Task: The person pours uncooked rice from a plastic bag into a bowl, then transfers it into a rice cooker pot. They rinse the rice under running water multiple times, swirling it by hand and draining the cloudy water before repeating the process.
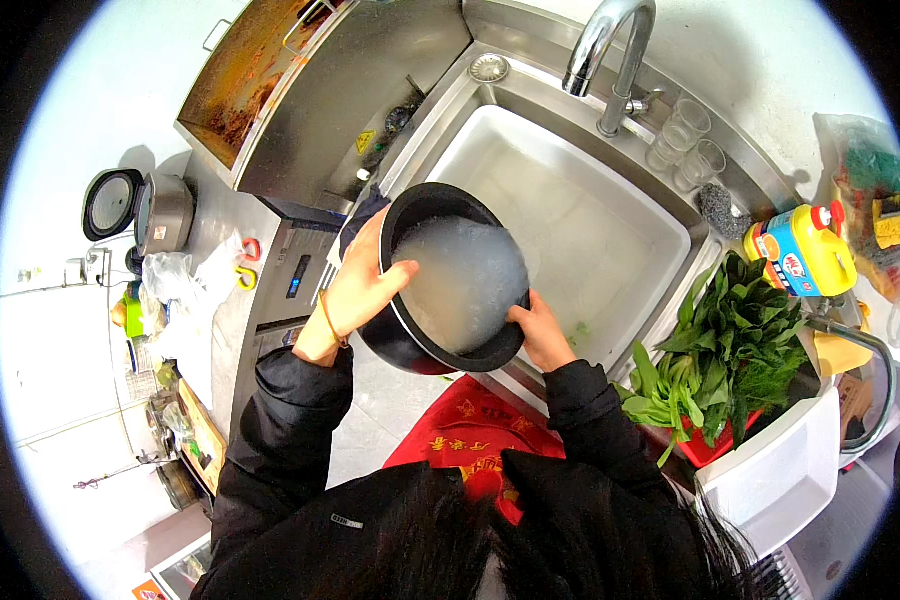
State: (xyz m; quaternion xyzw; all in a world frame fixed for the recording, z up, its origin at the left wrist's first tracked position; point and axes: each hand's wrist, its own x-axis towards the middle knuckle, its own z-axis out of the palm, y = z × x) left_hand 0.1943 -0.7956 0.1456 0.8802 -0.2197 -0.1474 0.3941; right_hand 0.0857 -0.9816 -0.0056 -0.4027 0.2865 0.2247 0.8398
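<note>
A black rice cooker inner pot (412,341) with cloudy water, and what looks like rice at the bottom, is held tilted towards the sink. My left hand (371,281) grips its left rim, the thumb over the edge. On the pot's lower right rim, my right hand (544,330) has its fingers closed. Beyond the pot lies a white plastic basin (615,232) set in the steel sink, holding cloudy water with a few green bits. A chrome faucet (615,60) arches over the far side; whether water runs cannot be told.
Glass cups (675,139), a steel wool scrubber (722,212) and a yellow detergent jug (802,251) line the sink's right rim. Leafy greens (735,337) lie nearer, beside a white plastic container (780,465). Left stand a steel appliance (330,112) and an open rice cooker (166,214).
</note>
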